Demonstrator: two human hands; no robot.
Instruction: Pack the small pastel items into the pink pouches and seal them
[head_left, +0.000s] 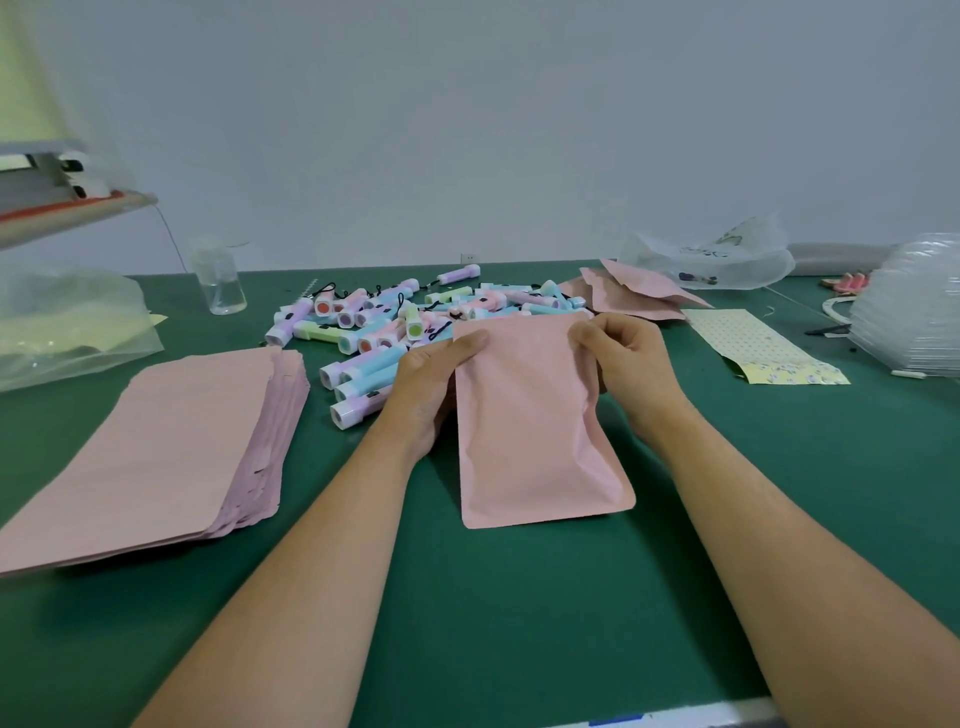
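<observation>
A pink pouch (535, 421) is held up over the green table (519, 597) in the middle of the view, its far end bulging. My left hand (431, 387) grips its upper left edge, thumb on the front. My right hand (626, 364) pinches the upper right corner. Behind the pouch lies a heap of small pastel flashlights (374, 322) in blue, pink, purple and green, with black wrist cords. A thick stack of flat pink pouches (171, 447) sits at the left. What is inside the held pouch is hidden.
More pink pouches (634, 293) lie at the back right. A dotted yellow sheet (753, 345) and stacked clear plastic (914, 312) are at the right. A clear jar (221, 283) and plastic bag (67, 322) stand at the back left.
</observation>
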